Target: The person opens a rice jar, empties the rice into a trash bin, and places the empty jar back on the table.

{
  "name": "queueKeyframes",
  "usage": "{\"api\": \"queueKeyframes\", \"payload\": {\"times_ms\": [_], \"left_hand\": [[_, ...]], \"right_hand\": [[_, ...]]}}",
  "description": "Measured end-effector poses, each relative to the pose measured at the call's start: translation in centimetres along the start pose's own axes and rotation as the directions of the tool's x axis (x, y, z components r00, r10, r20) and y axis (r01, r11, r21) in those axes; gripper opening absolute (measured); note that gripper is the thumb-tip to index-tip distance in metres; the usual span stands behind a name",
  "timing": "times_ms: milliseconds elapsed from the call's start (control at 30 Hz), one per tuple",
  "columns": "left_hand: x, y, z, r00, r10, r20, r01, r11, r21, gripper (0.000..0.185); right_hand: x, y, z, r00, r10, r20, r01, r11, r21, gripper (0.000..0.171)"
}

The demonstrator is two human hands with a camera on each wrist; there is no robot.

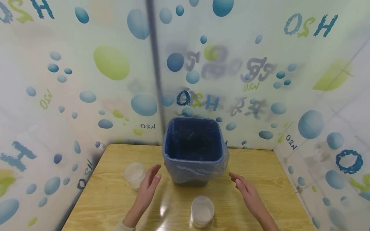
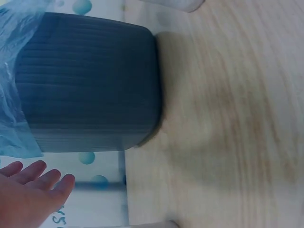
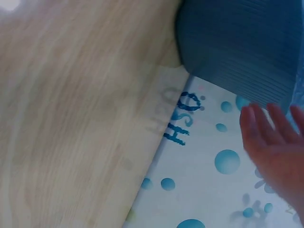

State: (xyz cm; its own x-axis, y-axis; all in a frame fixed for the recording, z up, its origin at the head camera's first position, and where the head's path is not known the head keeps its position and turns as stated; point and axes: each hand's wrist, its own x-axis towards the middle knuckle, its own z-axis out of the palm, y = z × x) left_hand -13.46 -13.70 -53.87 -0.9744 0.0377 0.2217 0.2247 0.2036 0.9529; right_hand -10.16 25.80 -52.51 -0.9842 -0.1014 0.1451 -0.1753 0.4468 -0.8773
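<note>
A dark blue-grey trash bin [image 1: 190, 183] stands upright at the back middle of the table. A thin translucent blue bag [image 1: 196, 168] lines it and folds down over its rim. To the bin's left, my left hand [image 1: 146, 189] is held with extended fingers, apart from the bin. On the other side my right hand [image 1: 250, 195] faces the bin with its fingers extended, holding nothing. The left wrist view shows the ribbed bin wall [image 2: 90, 85] beside my left fingers [image 2: 40, 178]. In the right wrist view, my right fingers [image 3: 268, 126] appear close by the bin [image 3: 242, 47]; contact cannot be told.
A clear round container [image 1: 134, 173] sits left of the bin, partly behind my left hand. Another clear container [image 1: 202, 210] stands in front of the bin. The wooden table [image 1: 98, 192] meets curtain-like walls [image 1: 115, 96] printed with bubbles and letters.
</note>
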Motion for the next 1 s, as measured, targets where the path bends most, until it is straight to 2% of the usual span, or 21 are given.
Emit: {"api": "queueKeyframes", "payload": {"times_ms": [100, 167, 333, 400, 600, 733, 900, 1000], "left_hand": [[-0.3, -0.4, -0.2, 1.000, -0.030, 0.001, 0.030, 0.999, 0.018, 0.048], [-0.5, -0.7, -0.3, 0.999, -0.043, 0.002, 0.043, 0.999, 0.030, 0.047], [-1.0, -1.1, -0.4, 0.999, -0.043, -0.001, 0.043, 0.999, 0.025, 0.047], [-1.1, -1.2, -0.3, 0.999, -0.032, -0.007, 0.032, 0.999, 0.024, 0.046], [-1.3, -1.5, -0.1, 1.000, -0.003, -0.022, 0.004, 1.000, 0.026, 0.046], [-1.5, -1.7, 0.1, 0.999, 0.000, -0.033, 0.001, 1.000, 0.012, 0.047], [-1.5, -2.1, 0.4, 0.999, 0.016, -0.047, -0.015, 1.000, 0.021, 0.046], [-1.5, -2.3, 0.7, 0.999, 0.019, -0.046, -0.018, 0.999, 0.030, 0.045]], "right_hand": [[-0.6, 0.8, 0.5, 0.993, -0.027, 0.112, 0.032, 0.999, -0.042, 0.038], [-0.9, 1.2, 1.0, 0.979, -0.070, 0.191, 0.082, 0.995, -0.058, 0.039], [-1.3, 1.8, 2.7, 0.914, -0.238, 0.328, 0.273, 0.960, -0.062, 0.055], [-1.3, 1.8, 3.4, 0.894, -0.268, 0.359, 0.313, 0.947, -0.072, 0.063], [-1.6, 1.1, 5.2, 0.895, -0.192, 0.404, 0.257, 0.959, -0.115, 0.085], [-1.7, 1.1, 6.3, 0.876, -0.194, 0.441, 0.264, 0.959, -0.101, 0.099], [-1.6, 1.3, 7.5, 0.865, -0.103, 0.491, 0.164, 0.983, -0.082, 0.103], [-1.6, 1.3, 8.0, 0.862, -0.105, 0.496, 0.190, 0.974, -0.125, 0.103]]}}
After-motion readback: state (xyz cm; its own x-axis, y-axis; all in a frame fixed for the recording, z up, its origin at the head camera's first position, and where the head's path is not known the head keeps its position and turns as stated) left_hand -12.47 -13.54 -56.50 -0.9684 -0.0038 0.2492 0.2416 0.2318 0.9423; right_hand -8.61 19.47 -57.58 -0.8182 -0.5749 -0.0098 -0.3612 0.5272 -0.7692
